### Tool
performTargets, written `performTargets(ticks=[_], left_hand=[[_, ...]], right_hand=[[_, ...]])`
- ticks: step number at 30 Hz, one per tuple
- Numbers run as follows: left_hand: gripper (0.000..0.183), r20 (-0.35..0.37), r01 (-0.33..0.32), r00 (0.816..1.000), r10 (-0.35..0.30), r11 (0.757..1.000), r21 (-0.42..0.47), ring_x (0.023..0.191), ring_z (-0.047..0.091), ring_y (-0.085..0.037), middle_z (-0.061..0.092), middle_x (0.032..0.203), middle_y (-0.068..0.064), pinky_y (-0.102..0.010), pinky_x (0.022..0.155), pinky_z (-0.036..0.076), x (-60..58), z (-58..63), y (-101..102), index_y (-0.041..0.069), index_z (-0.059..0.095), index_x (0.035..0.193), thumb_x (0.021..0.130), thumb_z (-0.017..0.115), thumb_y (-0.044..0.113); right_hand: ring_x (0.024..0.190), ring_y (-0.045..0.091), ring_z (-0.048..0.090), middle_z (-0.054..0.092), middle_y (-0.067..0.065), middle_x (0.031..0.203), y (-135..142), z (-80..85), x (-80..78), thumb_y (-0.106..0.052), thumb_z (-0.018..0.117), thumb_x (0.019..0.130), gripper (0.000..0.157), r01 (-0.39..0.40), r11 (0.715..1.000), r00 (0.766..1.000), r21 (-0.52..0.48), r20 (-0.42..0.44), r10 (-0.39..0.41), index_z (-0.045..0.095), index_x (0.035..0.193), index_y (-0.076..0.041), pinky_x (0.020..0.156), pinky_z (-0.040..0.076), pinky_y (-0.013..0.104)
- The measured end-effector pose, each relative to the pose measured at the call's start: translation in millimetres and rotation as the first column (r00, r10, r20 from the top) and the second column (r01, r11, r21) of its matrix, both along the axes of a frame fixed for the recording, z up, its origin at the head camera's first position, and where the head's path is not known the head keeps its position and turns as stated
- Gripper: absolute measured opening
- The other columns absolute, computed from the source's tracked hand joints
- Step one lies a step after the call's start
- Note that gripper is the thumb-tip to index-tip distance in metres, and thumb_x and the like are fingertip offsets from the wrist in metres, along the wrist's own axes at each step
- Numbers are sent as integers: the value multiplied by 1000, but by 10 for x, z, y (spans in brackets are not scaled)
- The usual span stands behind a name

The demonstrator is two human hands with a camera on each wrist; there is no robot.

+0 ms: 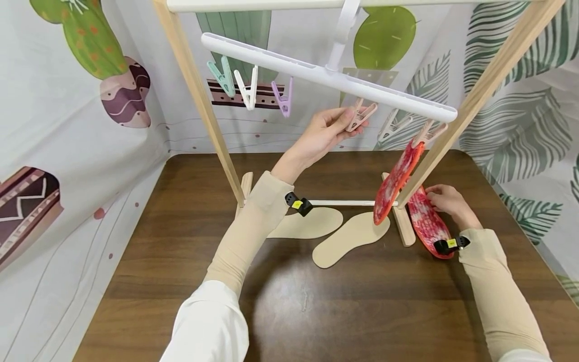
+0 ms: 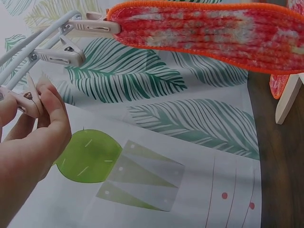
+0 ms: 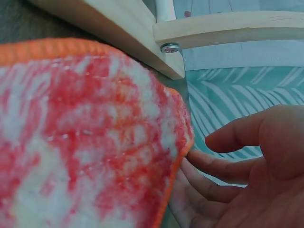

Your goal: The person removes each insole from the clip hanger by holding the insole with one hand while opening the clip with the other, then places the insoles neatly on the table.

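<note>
pink clip (image 1: 365,115) | pinched, on hanger (image 1: 289,65) | red-white insole (image 1: 427,218) | orange-edged, beside rack foot (image 1: 404,229)

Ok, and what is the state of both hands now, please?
Left hand: closed, pinching a pink clip on the hanger.
Right hand: open, at the lower red insole's edge.

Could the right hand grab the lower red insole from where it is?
Probably yes: the right hand is right beside the lower red insole, its fingers at the rim with nothing between. The wooden foot stands on the insole's other side.
</note>
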State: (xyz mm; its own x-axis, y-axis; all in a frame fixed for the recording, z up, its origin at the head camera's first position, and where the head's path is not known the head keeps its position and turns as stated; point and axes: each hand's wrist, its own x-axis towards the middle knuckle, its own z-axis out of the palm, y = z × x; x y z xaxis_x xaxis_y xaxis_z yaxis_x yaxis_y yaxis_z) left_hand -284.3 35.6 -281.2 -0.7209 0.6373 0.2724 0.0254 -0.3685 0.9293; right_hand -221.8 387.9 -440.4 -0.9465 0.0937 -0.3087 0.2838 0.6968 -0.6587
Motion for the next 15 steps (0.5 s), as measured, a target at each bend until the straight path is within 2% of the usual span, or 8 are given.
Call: performTargets(ticks=[3,6,9,12,14,15], left_hand=[[36,-11,-11,1000,11,1000,-18,101,59,-23,54,118,-20,-31,97,46,1,-7,11,-15,47,122,97,39,11],[36,-19,-21,1000,20,999,-32,106,59,-23,54,122,-22,-33,97,45,-7,-17,16,-16,49,117,97,39,12],[36,-11,-21,1000,20,999,-26,100,60,-19,55,118,-21,-32,97,46,-15,-24,16,-14,48,120,97,39,12],[37,-5,-13,1000,12,1000,-14,93,58,-16,54,114,-21,-28,94,47,-16,-26,17,-12,46,125,97,39,11],[37,-12,-12,1000,12,1000,-16,94,59,-15,54,114,-24,-27,92,48,-9,-21,18,-12,45,126,97,38,11],[37,-12,-12,1000,12,1000,-19,95,59,-16,55,116,-24,-28,92,48,-5,-18,18,-12,46,126,97,38,11]], right_hand=[[77,4,57,51,33,111,3,-4,31,-18,36,94,45,19,1000,998,17,-58,-18,38,125,15,67,54,23],[68,-2,57,59,29,101,-29,32,69,-15,37,94,41,85,996,985,31,-153,-79,44,121,14,62,54,24],[61,-6,57,66,9,81,-76,100,100,-16,38,94,38,173,985,955,13,-247,-164,49,117,12,58,53,22],[58,-6,58,61,-14,65,-100,147,119,-18,39,94,36,241,970,921,-42,-305,-242,52,115,9,55,52,19],[57,-5,60,57,-21,60,-102,159,125,-18,40,94,34,272,959,900,-84,-330,-284,54,112,8,53,52,18],[56,-3,61,58,-20,59,-80,142,118,-16,41,93,30,285,948,887,-142,-336,-317,57,108,6,51,51,17]])
